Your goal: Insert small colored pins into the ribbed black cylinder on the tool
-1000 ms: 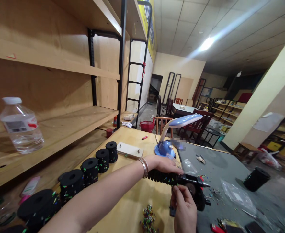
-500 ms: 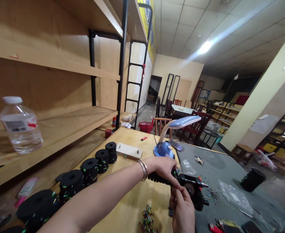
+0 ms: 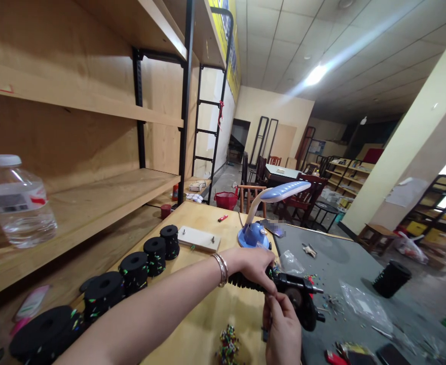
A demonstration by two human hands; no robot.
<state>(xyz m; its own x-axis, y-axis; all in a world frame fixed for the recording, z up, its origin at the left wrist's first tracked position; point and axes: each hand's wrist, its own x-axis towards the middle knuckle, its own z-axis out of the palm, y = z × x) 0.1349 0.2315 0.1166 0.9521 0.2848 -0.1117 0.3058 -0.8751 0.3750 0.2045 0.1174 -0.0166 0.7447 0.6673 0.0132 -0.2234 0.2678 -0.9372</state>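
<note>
1. The left hand [image 3: 254, 263] is reaching across from the left, a bracelet [image 3: 220, 269] sitting on its wrist, and its grip is closing down over a long black ribbed roll [image 3: 246, 282] that is lying level above the table [image 3: 203, 314].
2. The roll is joining a black winding tool [image 3: 301, 299] with a round wheel on its side; roll and tool are being held up just over the seam where the wooden table is meeting a grey mat [image 3: 344, 274].
3. The right hand [image 3: 284, 329] is coming up from below, its fingers pinching narrowly at the near end of the tool, just beside the wheel; what small thing they are holding, I cannot tell.
4. A heap of small coloured bits [image 3: 226, 347] is lying on the table just left of the right hand.
5. A row of black spools [image 3: 132, 263], flecked with colour, is standing along the left edge of the table.
6. A blue desk lamp [image 3: 259, 230] is standing just beyond the left hand, its head bending to the right.
7. A water bottle [image 3: 15, 203] is standing on the wooden shelf [image 3: 105, 197] at far left, well apart from the hands.
8. One more black spool [image 3: 392, 278] is standing at the far right of the mat, with clear plastic bags [image 3: 360, 301] lying between it and the tool.
</note>
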